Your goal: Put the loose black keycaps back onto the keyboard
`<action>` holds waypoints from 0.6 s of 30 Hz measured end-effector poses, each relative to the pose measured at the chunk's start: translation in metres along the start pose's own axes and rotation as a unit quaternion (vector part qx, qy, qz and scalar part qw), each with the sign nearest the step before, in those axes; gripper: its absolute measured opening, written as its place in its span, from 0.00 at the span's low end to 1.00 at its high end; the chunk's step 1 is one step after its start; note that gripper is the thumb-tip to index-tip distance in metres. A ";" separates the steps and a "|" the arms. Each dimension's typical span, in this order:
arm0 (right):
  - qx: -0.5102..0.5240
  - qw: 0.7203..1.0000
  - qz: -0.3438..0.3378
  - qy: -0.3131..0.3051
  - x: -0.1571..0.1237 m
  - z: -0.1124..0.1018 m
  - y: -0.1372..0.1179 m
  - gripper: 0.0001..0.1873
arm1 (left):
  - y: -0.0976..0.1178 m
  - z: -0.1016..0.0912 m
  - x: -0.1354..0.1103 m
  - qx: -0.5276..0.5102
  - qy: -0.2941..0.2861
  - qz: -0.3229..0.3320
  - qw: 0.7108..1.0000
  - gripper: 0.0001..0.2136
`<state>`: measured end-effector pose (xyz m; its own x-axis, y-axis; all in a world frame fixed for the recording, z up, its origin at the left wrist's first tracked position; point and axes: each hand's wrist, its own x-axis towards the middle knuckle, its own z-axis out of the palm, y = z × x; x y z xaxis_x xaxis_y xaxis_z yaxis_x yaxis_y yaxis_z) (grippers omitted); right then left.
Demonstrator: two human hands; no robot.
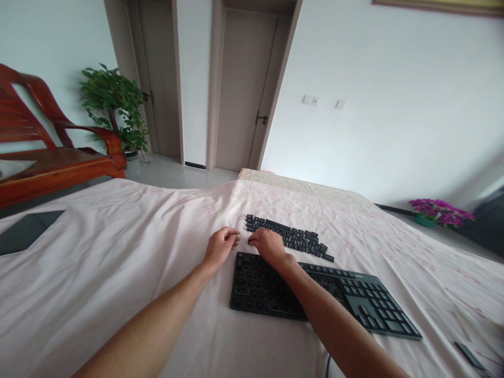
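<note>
A black keyboard lies on the pale cloth. Its left and middle parts are stripped of keycaps, while keys remain at the right side and along the top row. Behind it, loose black keycaps are laid out in slanting rows. My right hand reaches over the keyboard, its fingertips closed on a small dark keycap at the left end of those rows. Just left of them is my left hand, raised a little, fingers pressed together; whatever is between them, if anything, cannot be made out.
A dark flat tablet-like object rests at the cloth's left. At lower right lies a small dark strip. A cable runs from the keyboard's front. Beyond are a wooden bench, a leafy plant and purple flowers.
</note>
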<state>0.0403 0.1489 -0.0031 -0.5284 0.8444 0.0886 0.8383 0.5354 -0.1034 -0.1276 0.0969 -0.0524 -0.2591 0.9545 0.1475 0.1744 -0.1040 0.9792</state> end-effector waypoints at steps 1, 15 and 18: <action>-0.006 1.000 -0.001 -0.001 0.000 0.000 0.000 0.12 | 0.000 0.000 0.000 0.002 -0.001 0.000 1.000 0.11; 0.047 0.997 0.013 0.057 -0.025 -0.020 -0.006 0.12 | 0.001 -0.001 -0.005 0.164 -0.043 0.071 0.983 0.11; 0.092 0.993 -0.021 0.077 -0.051 -0.025 -0.014 0.12 | 0.005 -0.002 -0.008 0.219 -0.048 0.088 0.971 0.12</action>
<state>0.0590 0.0980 0.0190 -0.5238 0.8155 0.2462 0.7693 0.5769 -0.2744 -0.1265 0.0885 -0.0484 -0.1038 0.9565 0.2725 0.5999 -0.1584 0.7842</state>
